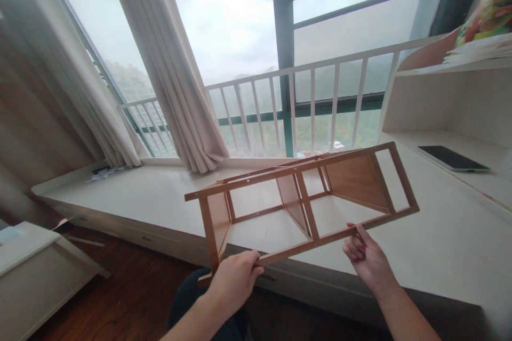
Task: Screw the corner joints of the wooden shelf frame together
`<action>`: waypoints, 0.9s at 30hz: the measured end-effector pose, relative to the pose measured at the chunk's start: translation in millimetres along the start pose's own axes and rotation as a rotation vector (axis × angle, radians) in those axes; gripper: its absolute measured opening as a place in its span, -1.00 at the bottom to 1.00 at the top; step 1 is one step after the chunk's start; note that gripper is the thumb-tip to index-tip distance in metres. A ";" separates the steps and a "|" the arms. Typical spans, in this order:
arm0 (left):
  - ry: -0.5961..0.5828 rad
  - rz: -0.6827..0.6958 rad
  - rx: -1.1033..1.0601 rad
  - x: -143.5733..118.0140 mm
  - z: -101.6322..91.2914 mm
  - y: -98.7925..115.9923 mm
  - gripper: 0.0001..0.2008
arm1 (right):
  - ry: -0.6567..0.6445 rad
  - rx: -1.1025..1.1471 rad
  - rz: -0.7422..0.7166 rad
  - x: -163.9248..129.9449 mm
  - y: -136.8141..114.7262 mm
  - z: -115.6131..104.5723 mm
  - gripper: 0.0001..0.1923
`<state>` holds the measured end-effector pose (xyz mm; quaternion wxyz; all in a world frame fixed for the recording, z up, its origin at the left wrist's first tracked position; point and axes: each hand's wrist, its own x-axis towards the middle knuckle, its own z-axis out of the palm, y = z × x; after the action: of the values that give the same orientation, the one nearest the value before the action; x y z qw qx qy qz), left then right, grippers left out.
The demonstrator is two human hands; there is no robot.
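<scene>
Shelf, lower rail in left hand

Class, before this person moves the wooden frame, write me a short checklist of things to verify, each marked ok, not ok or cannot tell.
1. Left hand has hold: ok, it grips the near rail towards its left end.
2. Right hand has hold: ok, thumb and finger pinch the same rail farther right.
3. Wooden frame sits level in view: not ok, it slants, right end higher.
4. Frame's weight rests on the white ledge: cannot tell from this single view.
5. Joints are tight: cannot tell, the fixings are too small to judge.
6. Black slab is out of the way: ok, it lies apart at the right.
</scene>
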<state>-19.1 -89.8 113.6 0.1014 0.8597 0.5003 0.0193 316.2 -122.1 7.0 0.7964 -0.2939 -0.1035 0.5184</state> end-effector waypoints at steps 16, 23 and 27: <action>0.191 0.126 -0.089 6.9 -66.4 -34.0 -0.82 | -0.103 -0.097 -0.147 3.4 -13.8 62.7 -0.75; 0.331 0.263 0.002 22.2 -90.0 -54.8 -0.81 | -0.157 -0.120 -0.206 -6.3 -24.9 92.7 -0.76; 0.342 0.310 0.020 35.4 -103.6 -63.7 -0.82 | -0.168 -0.128 -0.229 -9.3 -29.7 108.0 -0.76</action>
<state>-69.9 -12.6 200.2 0.0025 0.9114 0.3725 0.1749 284.1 -100.0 112.5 0.8186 -0.2857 -0.2355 0.4392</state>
